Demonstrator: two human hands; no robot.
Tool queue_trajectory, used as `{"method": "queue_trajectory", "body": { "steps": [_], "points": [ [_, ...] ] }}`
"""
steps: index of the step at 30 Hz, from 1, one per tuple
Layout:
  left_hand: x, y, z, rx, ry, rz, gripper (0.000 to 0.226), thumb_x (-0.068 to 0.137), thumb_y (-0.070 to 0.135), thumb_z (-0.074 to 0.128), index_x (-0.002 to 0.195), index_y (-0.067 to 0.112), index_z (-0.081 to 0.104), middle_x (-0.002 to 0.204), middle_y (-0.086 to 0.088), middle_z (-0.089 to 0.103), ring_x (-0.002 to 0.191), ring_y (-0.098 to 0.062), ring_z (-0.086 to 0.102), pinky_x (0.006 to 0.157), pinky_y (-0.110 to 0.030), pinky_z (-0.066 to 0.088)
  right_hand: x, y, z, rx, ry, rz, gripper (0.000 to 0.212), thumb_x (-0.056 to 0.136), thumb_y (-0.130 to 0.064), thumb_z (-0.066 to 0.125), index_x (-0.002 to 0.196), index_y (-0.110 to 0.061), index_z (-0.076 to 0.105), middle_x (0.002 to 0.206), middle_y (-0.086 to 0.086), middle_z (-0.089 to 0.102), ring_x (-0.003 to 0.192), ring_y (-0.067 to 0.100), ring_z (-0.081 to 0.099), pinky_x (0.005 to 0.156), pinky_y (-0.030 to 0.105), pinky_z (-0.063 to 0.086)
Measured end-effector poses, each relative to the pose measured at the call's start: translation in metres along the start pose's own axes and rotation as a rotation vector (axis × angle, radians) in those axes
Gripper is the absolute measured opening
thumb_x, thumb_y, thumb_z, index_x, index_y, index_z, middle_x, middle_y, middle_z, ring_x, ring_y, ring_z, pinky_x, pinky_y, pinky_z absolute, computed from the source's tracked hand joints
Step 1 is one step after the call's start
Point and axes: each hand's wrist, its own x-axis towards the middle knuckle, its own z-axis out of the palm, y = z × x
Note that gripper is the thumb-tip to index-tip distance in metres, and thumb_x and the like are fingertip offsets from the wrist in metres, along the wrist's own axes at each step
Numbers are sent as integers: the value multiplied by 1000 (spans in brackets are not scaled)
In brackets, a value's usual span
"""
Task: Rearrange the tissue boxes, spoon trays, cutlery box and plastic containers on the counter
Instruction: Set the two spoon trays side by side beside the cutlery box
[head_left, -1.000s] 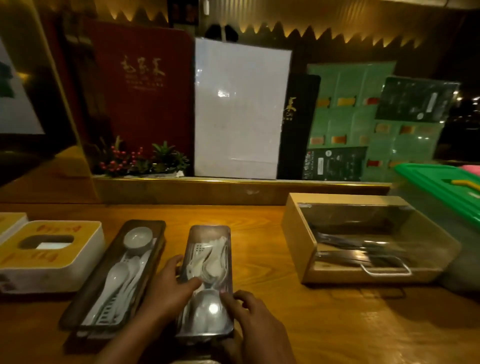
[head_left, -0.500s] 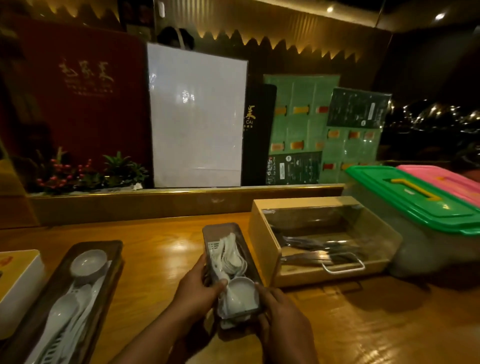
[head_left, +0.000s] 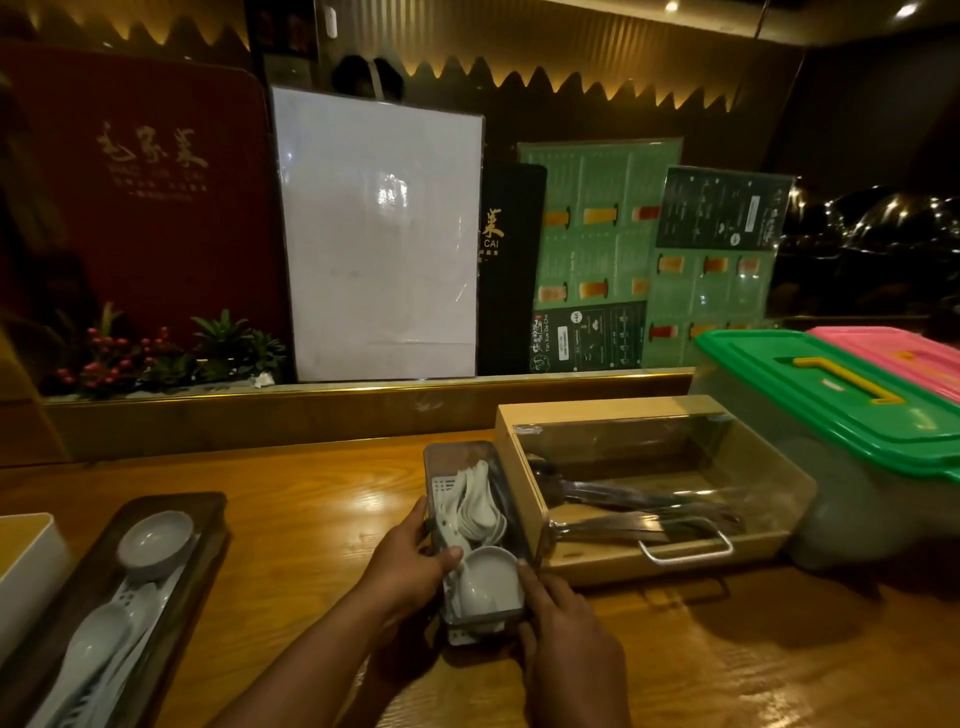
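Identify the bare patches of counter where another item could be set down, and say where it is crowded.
Free: the counter between the dark spoon tray and the held spoon tray; also in front of the cutlery box. Crowded: held tray, cutlery box and green-lidded container sit packed together.

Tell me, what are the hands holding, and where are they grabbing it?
Both hands hold the small spoon tray at its near end. The left hand grips its left edge, thumb over the rim; the right hand grips the right near corner.

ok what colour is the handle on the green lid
Yellow, on the green lid, its handle clearest in the head view.
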Motion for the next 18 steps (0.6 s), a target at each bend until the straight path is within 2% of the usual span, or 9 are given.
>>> {"method": "queue_trajectory", "body": {
  "steps": [4, 7, 11, 15, 18],
  "points": [
    [3, -1, 1, -3, 13, -12, 83, 87, 1, 68, 150, 40, 30, 123, 10, 55, 118, -25, 58, 94, -52, 54, -1, -1, -4, 11, -3, -12, 70, 96, -38, 53, 150, -47, 10, 149, -16, 34, 124, 9, 39, 96, 30, 44],
    [4, -1, 3, -10, 26, -12, 82, 87, 1, 68, 149, 41, 32, 131, 6, 58, 114, -24, 60, 91, -51, 55, -2, -1, -6, 9, -10, -10, 71, 96, -38, 53, 151, -46, 9, 148, -16, 35, 123, 9, 40, 95, 29, 44],
    [3, -1, 5, -6, 34, -2, 79, 89, 1, 66, 149, 39, 33, 122, 10, 56, 111, -23, 60, 92, -51, 55, -2, 0, -6, -5, -14, -20, 71, 96, -38, 53, 151, -44, 9, 149, -15, 36, 123, 9, 40, 96, 30, 43],
    [-1, 0, 5, 30, 58, 19, 82, 88, 6, 68, 151, 40, 28, 144, 3, 52, 121, -25, 56, 94, -51, 54, -2, -6, -11, -77, -55, 7, 74, 92, -48, 54, 152, -43, 12, 149, -11, 36, 131, 14, 33, 103, 34, 39],
    [-12, -3, 1, 140, 127, 105, 87, 87, 20, 74, 153, 41, 21, 150, 3, 46, 123, -22, 56, 92, -43, 56, -8, -16, -18, -185, -22, -31, 74, 81, -57, 60, 147, -42, 30, 147, -3, 36, 132, 19, 30, 105, 39, 38]
  ]
}}
